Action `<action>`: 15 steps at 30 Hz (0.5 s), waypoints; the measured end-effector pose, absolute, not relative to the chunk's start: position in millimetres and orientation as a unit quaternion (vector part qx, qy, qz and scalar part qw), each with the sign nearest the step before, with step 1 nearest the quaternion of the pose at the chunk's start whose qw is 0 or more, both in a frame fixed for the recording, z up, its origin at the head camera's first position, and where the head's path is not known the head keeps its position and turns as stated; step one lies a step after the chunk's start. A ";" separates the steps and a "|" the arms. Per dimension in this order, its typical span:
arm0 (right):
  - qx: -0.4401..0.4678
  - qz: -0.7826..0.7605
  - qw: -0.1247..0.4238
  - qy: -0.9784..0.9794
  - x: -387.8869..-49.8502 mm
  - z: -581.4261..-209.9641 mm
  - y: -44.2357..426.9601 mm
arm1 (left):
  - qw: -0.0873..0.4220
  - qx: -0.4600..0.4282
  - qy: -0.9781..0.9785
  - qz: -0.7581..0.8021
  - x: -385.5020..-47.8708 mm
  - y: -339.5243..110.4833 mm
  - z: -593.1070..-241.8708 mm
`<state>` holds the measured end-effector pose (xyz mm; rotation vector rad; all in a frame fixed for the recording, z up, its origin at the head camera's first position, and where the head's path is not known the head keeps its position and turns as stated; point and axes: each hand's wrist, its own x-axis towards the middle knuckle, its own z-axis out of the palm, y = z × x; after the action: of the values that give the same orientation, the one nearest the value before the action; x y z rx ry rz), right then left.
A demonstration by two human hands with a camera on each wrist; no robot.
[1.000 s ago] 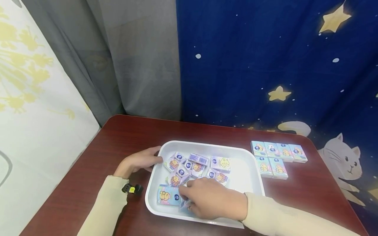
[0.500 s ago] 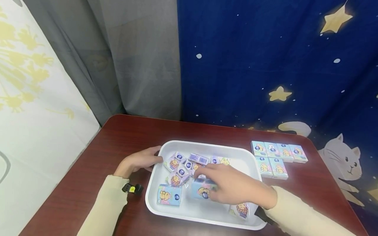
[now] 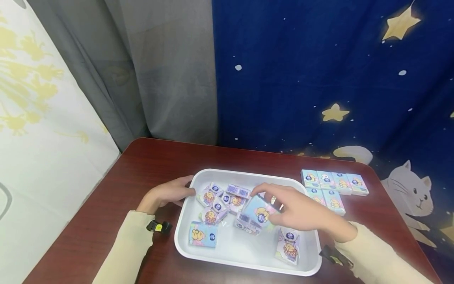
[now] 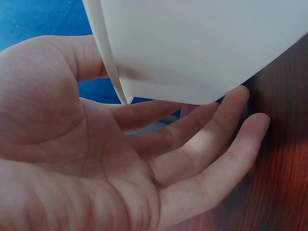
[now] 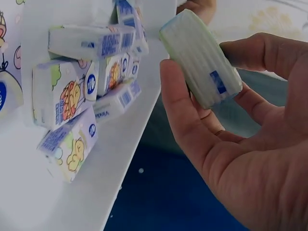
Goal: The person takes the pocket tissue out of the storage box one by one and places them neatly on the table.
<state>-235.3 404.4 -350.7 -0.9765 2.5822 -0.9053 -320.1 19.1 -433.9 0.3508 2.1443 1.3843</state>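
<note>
My left hand grips the left edge of the white tray; in the left wrist view the hand has its fingers along the outside wall and the thumb tip hidden behind the rim. My right hand pinches a light-blue tissue pack between thumb and fingers, tilted above the tray's middle. The right wrist view shows the pack end-on, lifted. Under it lie several purple tissue packs, jumbled. Another blue tissue pack lies flat in the tray's near left corner.
Right of the tray, several blue tissue packs lie in two rows on the dark red table. One purple pack sits at the tray's near right. Curtains hang behind the table.
My right hand has picked the blue tissue pack from the tray's near side and moved it up and right. A purple pack at the near right has come into sight. The left hand stays put.
</note>
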 end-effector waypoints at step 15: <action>-0.187 -0.460 0.145 0.856 -250.4 -359.8 450.0 | 0.281 0.131 0.798 0.516 -322.9 18.1 -433.6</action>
<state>-250.4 450.0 -359.8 -0.5401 2.4651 -1.3263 -322.9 18.1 -433.6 0.3510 2.1395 1.3840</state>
